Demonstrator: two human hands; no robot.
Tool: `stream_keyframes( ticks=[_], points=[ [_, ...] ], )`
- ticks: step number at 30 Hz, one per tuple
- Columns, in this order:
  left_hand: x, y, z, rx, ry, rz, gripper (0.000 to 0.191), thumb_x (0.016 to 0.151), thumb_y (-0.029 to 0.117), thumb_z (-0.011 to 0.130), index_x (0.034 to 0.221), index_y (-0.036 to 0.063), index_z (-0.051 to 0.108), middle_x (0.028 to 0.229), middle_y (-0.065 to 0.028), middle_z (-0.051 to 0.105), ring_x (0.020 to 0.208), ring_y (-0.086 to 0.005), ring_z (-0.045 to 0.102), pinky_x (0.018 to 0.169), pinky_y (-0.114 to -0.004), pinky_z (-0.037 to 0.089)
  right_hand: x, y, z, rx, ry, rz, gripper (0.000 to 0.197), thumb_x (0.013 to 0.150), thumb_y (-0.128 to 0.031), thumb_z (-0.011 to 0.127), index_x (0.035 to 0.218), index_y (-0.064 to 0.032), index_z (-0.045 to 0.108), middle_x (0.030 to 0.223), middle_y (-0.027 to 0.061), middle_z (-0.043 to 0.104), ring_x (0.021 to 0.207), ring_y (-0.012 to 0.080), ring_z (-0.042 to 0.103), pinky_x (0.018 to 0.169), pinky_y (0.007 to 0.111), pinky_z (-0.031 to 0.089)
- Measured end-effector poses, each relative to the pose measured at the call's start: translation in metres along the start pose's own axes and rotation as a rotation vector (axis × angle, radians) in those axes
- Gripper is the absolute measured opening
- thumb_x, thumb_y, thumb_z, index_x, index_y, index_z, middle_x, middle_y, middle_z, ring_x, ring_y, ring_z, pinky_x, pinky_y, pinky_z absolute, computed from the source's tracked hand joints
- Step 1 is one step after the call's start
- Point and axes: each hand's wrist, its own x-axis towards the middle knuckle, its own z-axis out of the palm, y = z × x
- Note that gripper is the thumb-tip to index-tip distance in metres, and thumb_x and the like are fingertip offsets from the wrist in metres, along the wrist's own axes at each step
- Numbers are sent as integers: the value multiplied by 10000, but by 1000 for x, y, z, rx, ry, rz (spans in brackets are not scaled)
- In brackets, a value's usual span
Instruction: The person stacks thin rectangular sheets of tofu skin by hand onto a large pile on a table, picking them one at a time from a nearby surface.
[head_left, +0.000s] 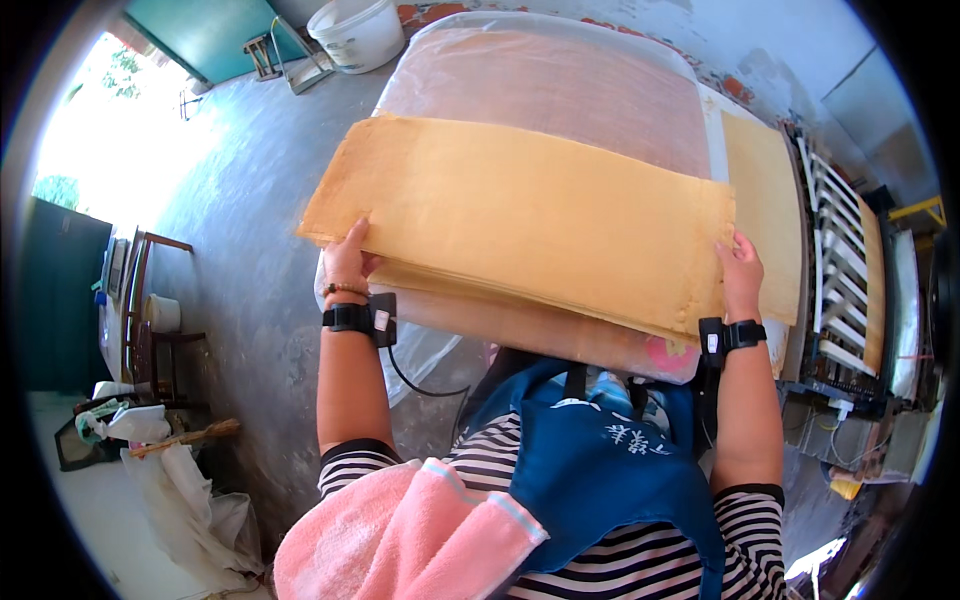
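A wide stack of thin yellow-tan sheets (525, 217) lies across the table in front of me, its near edge showing several layers. My left hand (348, 253) grips the near left end, thumb on top and fingers beneath. At the right end, my right hand (741, 271) holds the edge with the thumb on top; its other fingers are partly hidden. Below the stack is a table surface covered by clear plastic (555, 71), with a pink printed spot near its front right corner. Another tan sheet (761, 217) lies flat to the right of the stack.
Further right stands a slatted machine (840, 262) with a tan sheet at its far side. A white bucket (356, 37) and a small stool (262, 58) are at the back left. Plastic bags (187, 487) lie at lower left. Cables run from both wrist devices.
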Motion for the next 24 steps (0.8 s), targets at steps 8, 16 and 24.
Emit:
stream_keyframes(
  ticks=[8, 16, 24],
  points=[
    [-3, -4, -6, 384, -71, -26, 442, 847, 461, 662, 827, 21, 631, 529, -53, 578, 354, -144, 515, 326, -251, 385, -5, -16, -6, -383, 155, -184, 300, 800, -178, 711, 1045, -13, 659, 873, 78, 681, 762, 124, 629, 699, 269, 489],
    [-93, 75, 52, 842, -228, 1033, 506, 733, 258, 776, 1177, 96, 594, 1159, -137, 620, 1114, -286, 572, 896, -383, 472, -117, -141, 20, -291, -168, -695, 109, 796, -111, 674, 898, -78, 654, 870, 82, 681, 762, 256, 666, 670, 331, 527],
    [-132, 126, 199, 957, -1194, 1580, 352, 718, 113, 729, 1067, 141, 694, 1187, -117, 625, 1140, -308, 555, 942, -369, 449, -144, -154, -11, -256, -439, -843, 196, 742, -52, 696, 930, -98, 663, 939, 60, 687, 840, 260, 661, 745, 334, 525]
  ],
)
